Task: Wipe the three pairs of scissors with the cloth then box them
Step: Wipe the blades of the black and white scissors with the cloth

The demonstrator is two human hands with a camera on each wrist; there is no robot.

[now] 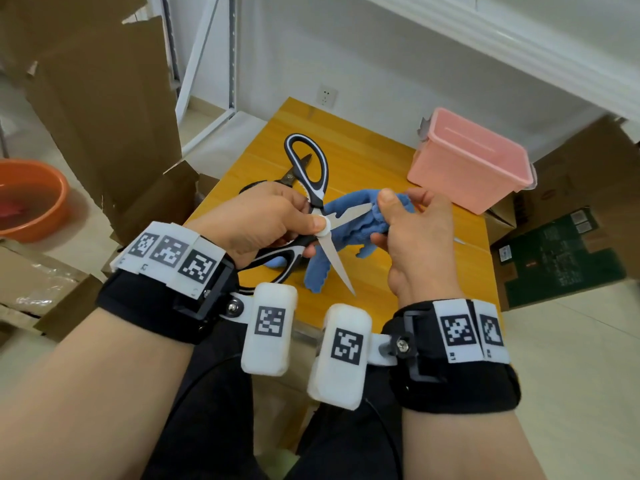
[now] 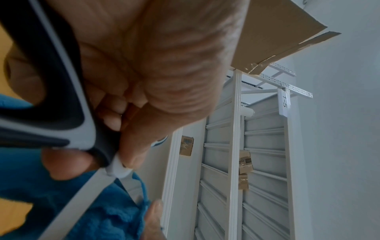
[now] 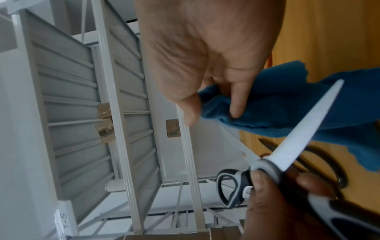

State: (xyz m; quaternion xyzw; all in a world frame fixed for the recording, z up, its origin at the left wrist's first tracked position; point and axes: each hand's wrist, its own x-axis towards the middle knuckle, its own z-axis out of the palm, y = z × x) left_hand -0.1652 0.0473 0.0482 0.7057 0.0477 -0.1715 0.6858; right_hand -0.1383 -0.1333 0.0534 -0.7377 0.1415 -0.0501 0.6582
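Observation:
My left hand (image 1: 313,237) grips a black-and-white pair of scissors (image 1: 320,188) at the pivot, thumb on the white hub, blades spread wide above the wooden table (image 1: 374,157). One blade points right into the blue cloth (image 1: 356,226), which my right hand (image 1: 388,220) pinches around its tip. The other blade points down towards me. In the right wrist view the free blade (image 3: 308,129) crosses the cloth (image 3: 277,110). An all-black pair of scissors (image 1: 294,173) lies on the table behind my left hand. An open pink plastic box (image 1: 471,164) stands at the table's far right.
An orange basin (image 1: 31,199) sits on the floor at the left. Cardboard boxes (image 1: 561,251) crowd both sides of the small table. White metal shelving (image 2: 236,146) stands behind. My wrist-band cameras hang near the table's front edge.

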